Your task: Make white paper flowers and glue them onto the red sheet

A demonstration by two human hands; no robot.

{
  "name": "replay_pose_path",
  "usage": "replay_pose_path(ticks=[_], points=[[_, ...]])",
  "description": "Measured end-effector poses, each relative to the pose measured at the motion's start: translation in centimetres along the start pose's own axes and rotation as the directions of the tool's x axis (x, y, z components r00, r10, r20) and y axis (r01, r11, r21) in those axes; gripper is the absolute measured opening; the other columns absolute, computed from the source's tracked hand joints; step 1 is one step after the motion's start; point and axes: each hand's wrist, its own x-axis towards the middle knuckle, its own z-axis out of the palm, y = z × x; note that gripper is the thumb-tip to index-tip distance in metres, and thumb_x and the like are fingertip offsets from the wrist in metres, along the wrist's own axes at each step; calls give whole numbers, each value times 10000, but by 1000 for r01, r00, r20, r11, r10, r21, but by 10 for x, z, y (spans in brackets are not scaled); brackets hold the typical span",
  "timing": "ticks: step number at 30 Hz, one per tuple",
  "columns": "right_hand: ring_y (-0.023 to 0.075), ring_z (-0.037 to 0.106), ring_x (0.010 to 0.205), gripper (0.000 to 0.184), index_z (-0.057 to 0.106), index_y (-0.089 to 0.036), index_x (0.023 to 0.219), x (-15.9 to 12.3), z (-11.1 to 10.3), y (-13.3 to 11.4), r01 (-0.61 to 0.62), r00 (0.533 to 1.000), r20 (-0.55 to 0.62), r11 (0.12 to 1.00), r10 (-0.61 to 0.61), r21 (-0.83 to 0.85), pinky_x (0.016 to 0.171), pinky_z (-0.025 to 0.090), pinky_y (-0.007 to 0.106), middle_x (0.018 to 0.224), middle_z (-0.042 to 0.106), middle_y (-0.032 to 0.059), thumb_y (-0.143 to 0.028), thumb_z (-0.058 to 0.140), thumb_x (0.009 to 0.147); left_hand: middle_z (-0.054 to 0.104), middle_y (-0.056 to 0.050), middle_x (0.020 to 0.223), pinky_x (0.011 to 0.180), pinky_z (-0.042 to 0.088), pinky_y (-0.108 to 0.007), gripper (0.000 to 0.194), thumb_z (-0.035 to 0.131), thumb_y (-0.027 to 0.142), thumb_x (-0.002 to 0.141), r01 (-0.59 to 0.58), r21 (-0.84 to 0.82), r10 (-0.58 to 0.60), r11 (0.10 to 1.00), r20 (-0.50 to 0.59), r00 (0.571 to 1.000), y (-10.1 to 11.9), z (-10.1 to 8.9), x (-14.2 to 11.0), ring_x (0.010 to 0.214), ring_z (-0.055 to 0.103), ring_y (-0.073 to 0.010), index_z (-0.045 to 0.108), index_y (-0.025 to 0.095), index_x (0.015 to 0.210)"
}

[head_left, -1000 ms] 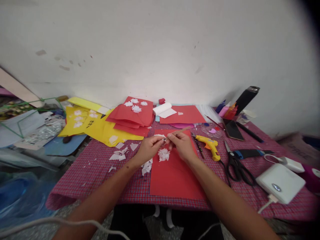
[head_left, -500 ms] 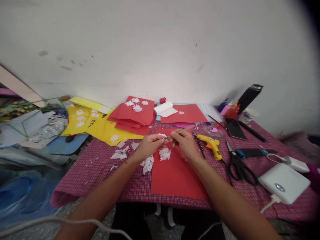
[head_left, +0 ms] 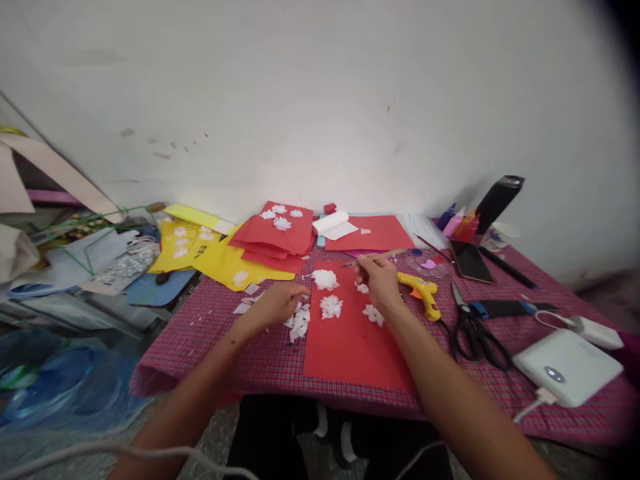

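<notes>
My right hand (head_left: 377, 277) grips a thin paintbrush (head_left: 395, 253) with a pale wooden handle, its dark tip pointing left over the red sheet (head_left: 345, 353). My left hand (head_left: 280, 300) is closed, fingertips pinched, left of that sheet; whatever it pinches is too small to make out. On the sheet lie a fluffy white paper pile (head_left: 325, 279), a white paper flower (head_left: 331, 307) below it, and another flower (head_left: 373, 314) under my right wrist. Part of one more white piece (head_left: 362, 288) shows beside my right hand. Torn white paper scraps (head_left: 299, 323) sit next to my left hand.
To the right are a yellow glue gun (head_left: 423, 293), black scissors (head_left: 480, 337), a paint palette (head_left: 429, 264), a phone (head_left: 471, 261) and a white power bank (head_left: 567, 367). Behind stand a paper roll (head_left: 331, 222) and stacked red sheets (head_left: 250, 233) bearing white flowers.
My hands, together over the red sheet before, are now apart. The left has moved left and the right slightly right with the paintbrush, uncovering the white pile. The view has turned left.
</notes>
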Motion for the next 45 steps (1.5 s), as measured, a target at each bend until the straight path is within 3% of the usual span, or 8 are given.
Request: replay_pose_path(ticks=[4,9,12,16,22,33,39,45], points=[[79,449,362,244,603,-160,640,4,-2,3,3,1000,-26,1000,-3,5,343,342,214,552,610,-10,-368,713,704,742,-29,970,858,464,-295,466,431,8,691,-48,114,36,992,99,994,-2,-4,-14,914,657,-185,731,222,977],[77,445,360,249,590,-162,616,5,-4,3,8,999,-43,1000,-9,-23,343,345,218,554,607,-7,-367,700,704,739,-32,1016,875,474,-314,438,449,59,724,15,42,-12,999,-70,997,-6,-9,-15,946,663,-195,723,235,1017],[79,443,362,243,589,-166,630,4,-4,2,9,999,-30,1000,-10,-29,346,350,220,559,607,-8,-372,692,709,742,-32,893,832,493,-305,325,440,95,731,46,-155,-84,987,-245,966,-4,-6,-9,862,668,-180,723,206,843],[85,462,384,224,583,-176,670,3,-4,1,2,1000,-17,1000,-2,-7,363,373,222,583,613,-16,-368,697,691,629,1,613,635,485,-251,189,430,139,708,-23,-536,-270,844,-461,845,-1,2,20,605,595,-130,599,179,633],[76,467,395,169,582,-184,746,0,-3,1,-3,1000,18,999,4,-34,376,365,207,632,618,-29,-308,684,693,470,49,488,462,340,-209,106,414,136,611,-76,-774,-401,629,-406,821,-1,22,75,435,441,-87,510,182,606],[81,481,436,213,623,-194,894,-9,4,-1,38,999,20,978,-34,-203,413,383,216,687,620,-23,-356,656,760,582,12,605,584,398,-232,198,399,113,688,41,-518,-220,855,-288,932,-16,17,59,592,525,-125,582,177,651],[81,513,487,216,630,-201,925,-4,-2,-12,140,980,-116,977,-159,-158,450,421,227,810,638,5,-372,623,793,661,-15,746,646,414,-248,265,411,71,723,-56,-191,-2,980,-291,957,-16,17,58,695,579,-145,654,176,743],[92,513,502,205,601,-206,913,8,-19,-28,232,924,-294,970,-243,-73,429,419,207,749,590,-2,-359,624,778,669,-39,855,657,416,-247,255,517,110,730,-168,-98,158,981,-108,982,-13,17,54,745,588,-157,687,186,904]])
